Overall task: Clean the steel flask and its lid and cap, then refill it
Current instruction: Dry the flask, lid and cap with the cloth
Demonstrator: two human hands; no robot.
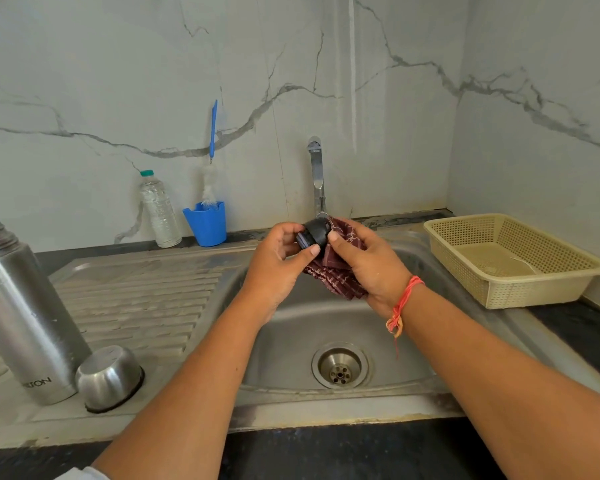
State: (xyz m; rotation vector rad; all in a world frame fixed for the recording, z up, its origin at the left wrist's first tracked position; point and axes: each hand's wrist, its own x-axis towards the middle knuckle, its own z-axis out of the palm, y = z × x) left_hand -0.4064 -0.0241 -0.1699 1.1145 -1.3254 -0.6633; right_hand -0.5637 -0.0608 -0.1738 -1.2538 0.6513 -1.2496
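Silver steel flask (25,317), silver cap (109,377), black lid (314,233), maroon cloth (336,275) checked with pale lines, blue cup (207,223), beige basket (499,299), white wall (118,81) veined grey, black worktop (326,452)

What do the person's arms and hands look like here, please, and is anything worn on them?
Both forearms are bare, and neither the left hand nor the right hand wears a glove; no ring or watch shows. An orange-red thread band is tied round the right wrist, with loose ends. A pale sleeve just shows on the left arm at the bottom edge.
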